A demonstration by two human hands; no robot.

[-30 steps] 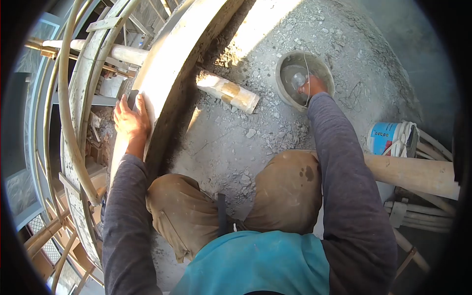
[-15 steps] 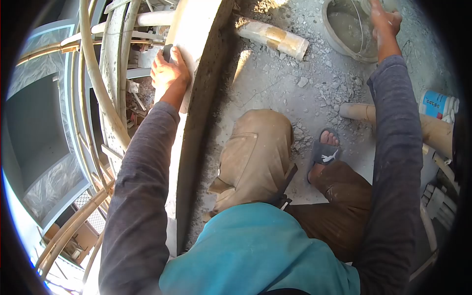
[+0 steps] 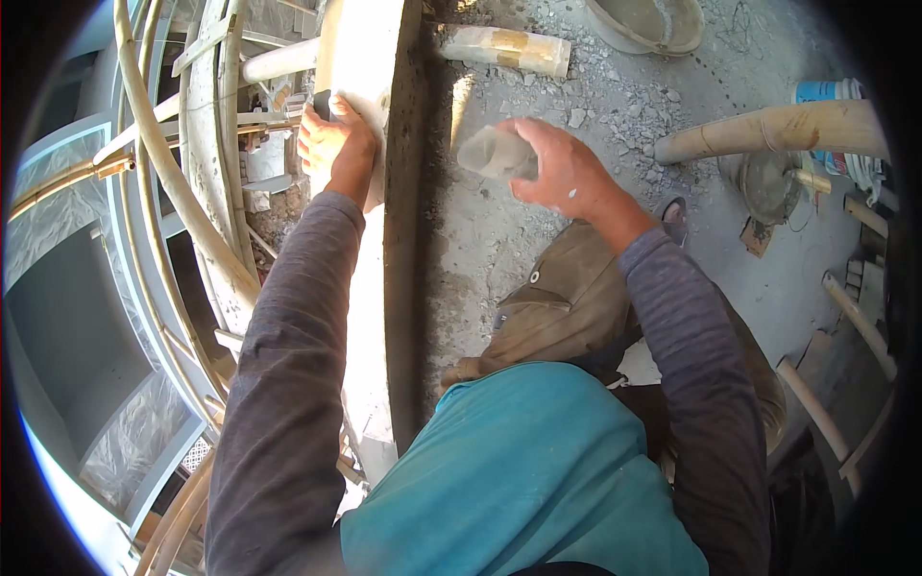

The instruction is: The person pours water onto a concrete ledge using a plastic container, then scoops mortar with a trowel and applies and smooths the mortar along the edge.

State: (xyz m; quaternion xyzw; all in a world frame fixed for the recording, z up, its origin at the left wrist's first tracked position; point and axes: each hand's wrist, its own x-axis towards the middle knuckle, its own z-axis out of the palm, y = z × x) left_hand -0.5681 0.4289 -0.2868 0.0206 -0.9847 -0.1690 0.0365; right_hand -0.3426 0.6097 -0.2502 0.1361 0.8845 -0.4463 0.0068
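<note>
My left hand [image 3: 340, 144] is at the sunlit top of a long wall ledge [image 3: 370, 278], fingers curled over its outer side. A small dark object [image 3: 324, 104] shows between thumb and fingers; its kind is not clear. My right hand [image 3: 567, 173] is wrapped round a grey, mortar-smeared cup [image 3: 497, 154], held tilted over the floor just right of the ledge, its mouth towards the ledge. At the top of the view stands a bucket [image 3: 663, 29] of grey wet mix, apart from both hands.
Bamboo poles [image 3: 182, 182] and planks of scaffolding run along the left, beyond the ledge. A pale tube [image 3: 504, 48] lies on the rubble-strewn floor. On the right are a thick bamboo pole [image 3: 778, 130], a second bucket [image 3: 764, 187] and a blue-labelled container [image 3: 826, 91].
My right hand has come from the bucket at upper right towards the ledge, now with the cup in view. My left hand stays on the ledge. The view and my legs have shifted.
</note>
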